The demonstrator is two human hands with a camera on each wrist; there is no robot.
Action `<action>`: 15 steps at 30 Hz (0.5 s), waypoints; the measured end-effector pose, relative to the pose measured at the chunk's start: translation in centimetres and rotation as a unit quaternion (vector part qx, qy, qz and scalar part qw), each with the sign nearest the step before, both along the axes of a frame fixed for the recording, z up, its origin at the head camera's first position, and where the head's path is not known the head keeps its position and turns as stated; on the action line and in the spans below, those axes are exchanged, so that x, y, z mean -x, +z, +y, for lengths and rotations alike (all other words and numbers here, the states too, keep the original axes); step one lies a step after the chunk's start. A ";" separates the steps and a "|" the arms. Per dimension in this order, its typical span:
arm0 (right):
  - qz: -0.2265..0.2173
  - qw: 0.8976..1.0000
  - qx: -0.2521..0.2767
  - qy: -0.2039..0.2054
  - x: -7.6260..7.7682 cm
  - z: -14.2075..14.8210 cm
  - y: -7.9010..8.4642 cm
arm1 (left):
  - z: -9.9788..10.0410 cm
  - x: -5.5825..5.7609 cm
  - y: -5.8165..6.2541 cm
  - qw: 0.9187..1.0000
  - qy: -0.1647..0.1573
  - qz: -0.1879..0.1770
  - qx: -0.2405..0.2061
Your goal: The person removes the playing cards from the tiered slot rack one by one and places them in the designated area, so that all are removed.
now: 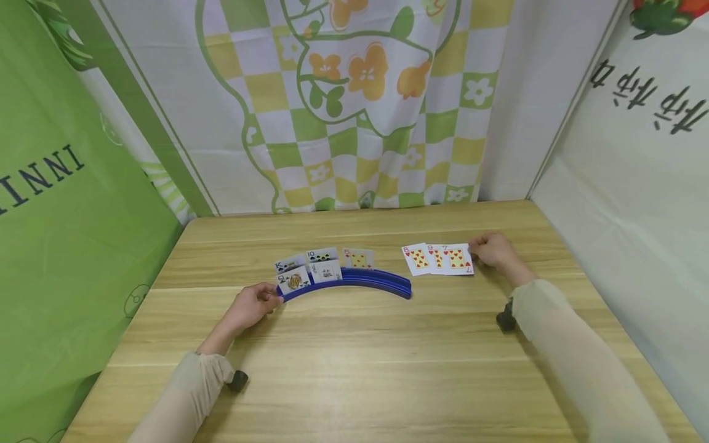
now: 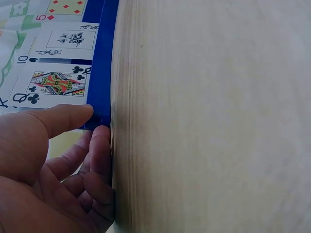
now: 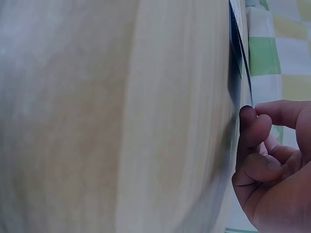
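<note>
A curved blue card holder (image 1: 382, 282) lies on the table. My left hand (image 1: 249, 309) grips its left end, the thumb (image 2: 73, 118) pressed on the front and the fingers curled beneath. In its back row stand a king (image 1: 285, 266), a ten of spades (image 1: 322, 253) and a five of diamonds (image 1: 359, 258); in front are a queen of clubs (image 1: 294, 281) and a joker (image 1: 325, 271). To the right, an eight (image 1: 416, 259), a nine (image 1: 436, 258) and a seven of hearts (image 1: 456, 259) overlap. My right hand (image 1: 495, 252) pinches the seven's right edge, tilted up in the right wrist view.
The wooden table (image 1: 354, 381) reaches back to a checked, flowered curtain (image 1: 360, 154). A green cloth (image 1: 72, 215) hangs at the left and a white one (image 1: 626, 203) at the right. Each wrist carries a small black camera.
</note>
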State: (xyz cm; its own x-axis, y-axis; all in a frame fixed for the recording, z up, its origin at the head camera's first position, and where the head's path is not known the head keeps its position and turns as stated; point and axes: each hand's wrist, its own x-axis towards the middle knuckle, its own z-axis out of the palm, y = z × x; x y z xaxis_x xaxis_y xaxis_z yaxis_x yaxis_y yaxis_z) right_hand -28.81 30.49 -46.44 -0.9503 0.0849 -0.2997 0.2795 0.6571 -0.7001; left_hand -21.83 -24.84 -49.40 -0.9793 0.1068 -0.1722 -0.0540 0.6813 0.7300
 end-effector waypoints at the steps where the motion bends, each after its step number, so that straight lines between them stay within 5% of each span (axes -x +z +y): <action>1: -0.001 1.000 0.000 0.001 0.0 0.1 0.0 | 0.0 0.0 -0.1 1.000 -0.001 0.000 0.001; 15: 0.008 1.000 0.017 -0.001 -0.4 -0.2 0.2 | 0.0 -0.1 0.2 1.000 -0.004 -0.006 0.007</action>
